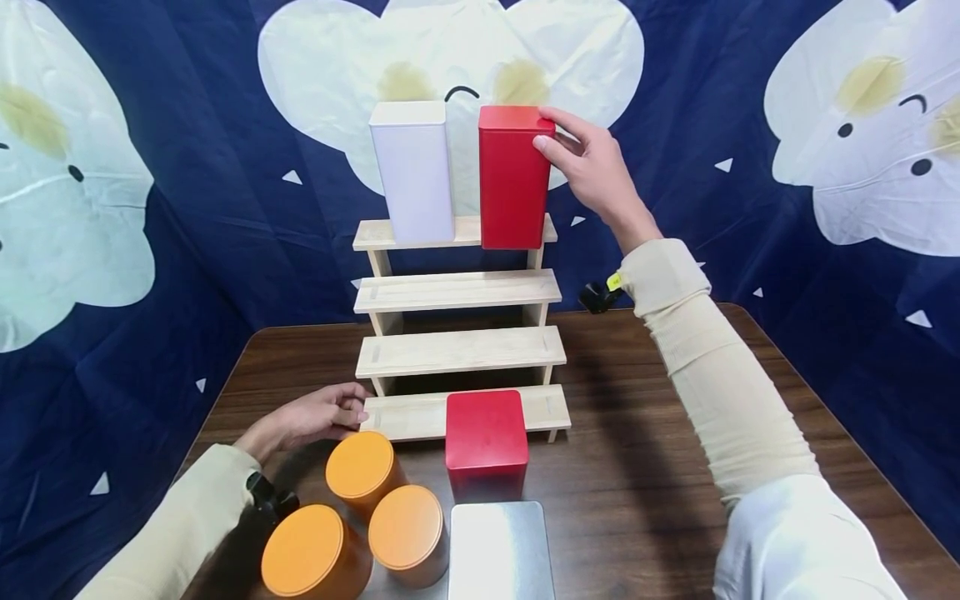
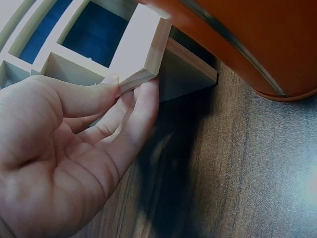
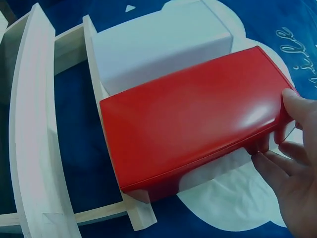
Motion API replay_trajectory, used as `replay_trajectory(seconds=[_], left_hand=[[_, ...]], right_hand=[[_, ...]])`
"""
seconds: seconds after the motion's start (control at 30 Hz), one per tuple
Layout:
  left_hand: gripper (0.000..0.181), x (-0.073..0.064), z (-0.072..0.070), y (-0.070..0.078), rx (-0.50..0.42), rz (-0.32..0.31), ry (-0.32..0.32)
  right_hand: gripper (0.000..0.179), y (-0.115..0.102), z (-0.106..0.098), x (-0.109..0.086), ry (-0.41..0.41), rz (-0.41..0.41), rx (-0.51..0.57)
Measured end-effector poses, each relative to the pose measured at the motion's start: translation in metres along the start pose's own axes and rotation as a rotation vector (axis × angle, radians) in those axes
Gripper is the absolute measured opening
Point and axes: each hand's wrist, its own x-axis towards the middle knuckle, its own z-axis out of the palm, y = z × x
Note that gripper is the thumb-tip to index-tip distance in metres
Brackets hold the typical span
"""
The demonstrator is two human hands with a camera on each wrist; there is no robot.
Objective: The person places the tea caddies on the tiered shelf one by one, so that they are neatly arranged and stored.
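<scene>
My right hand (image 1: 600,175) grips a tall red tin (image 1: 513,187) near its top right corner, thumb on the front face. The tin stands upright at the right end of the top step of a wooden stepped rack (image 1: 459,289). In the right wrist view, the tin's lower end meets the step, beside a tall white tin (image 3: 158,52). Low at the rack's left side, my left hand (image 1: 315,415) pinches the end of the bottom step (image 2: 143,54) between thumb and fingers. An orange round tin (image 2: 267,39) stands close by that hand.
A second red tin (image 1: 486,429) stands in front of the bottom step, with a silver tin (image 1: 498,550) nearer me. Two more orange round tins (image 1: 303,550) are at the front left. Dark blue cloth (image 1: 202,100) with pale cloud shapes hangs behind the wooden table (image 1: 630,467).
</scene>
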Motion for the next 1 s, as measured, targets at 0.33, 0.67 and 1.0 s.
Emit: replay_trajectory(seconds=[0.33,0.67,1.0], left_hand=[[0.033,0.001,0.0,0.001,0.002,-0.014,0.009],[0.037,0.001,0.002,0.002,0.016,-0.028,0.027],[0.033,-0.001,0.001,0.0,0.006,-0.009,0.016]], right_hand=[[0.052,0.002,0.005,0.012,0.018,0.068,-0.008],[0.054,0.008,0.008,0.016,0.016,0.059,-0.014],[0.054,0.012,0.012,0.019,0.01,0.036,-0.004]])
